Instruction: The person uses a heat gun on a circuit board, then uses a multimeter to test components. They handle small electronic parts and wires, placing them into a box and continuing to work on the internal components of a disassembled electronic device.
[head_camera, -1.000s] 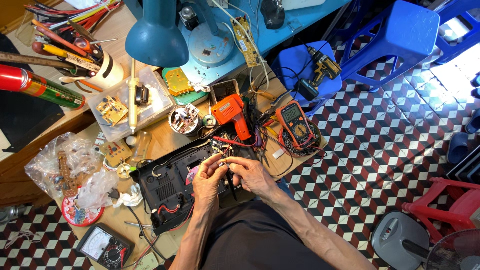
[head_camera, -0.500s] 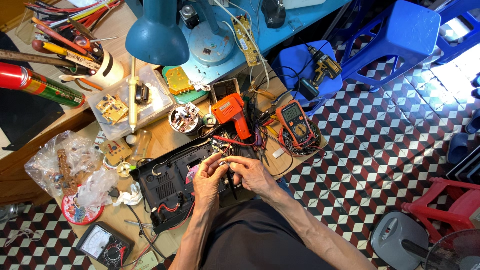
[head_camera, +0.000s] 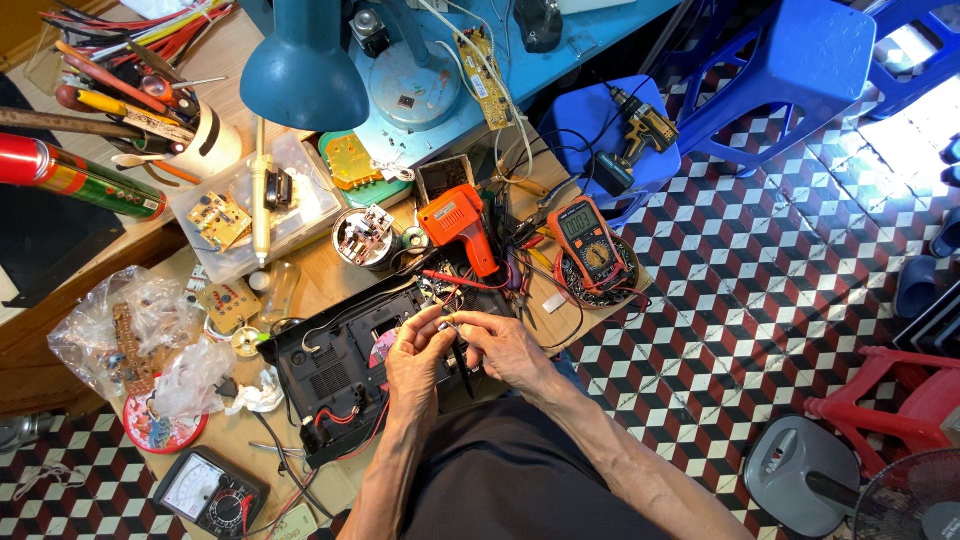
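Above the opened black device case (head_camera: 340, 375) at the tabletop's near edge, left hand (head_camera: 418, 362) and right hand (head_camera: 502, 348) pinch together a small part (head_camera: 447, 322); wires remain loose, work seems unfinished.

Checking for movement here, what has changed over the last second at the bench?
Almost nothing. Both hands, left hand and right hand, stay together over the open black device, fingers pinching a small part. The orange soldering gun and yellow multimeter lie as before.
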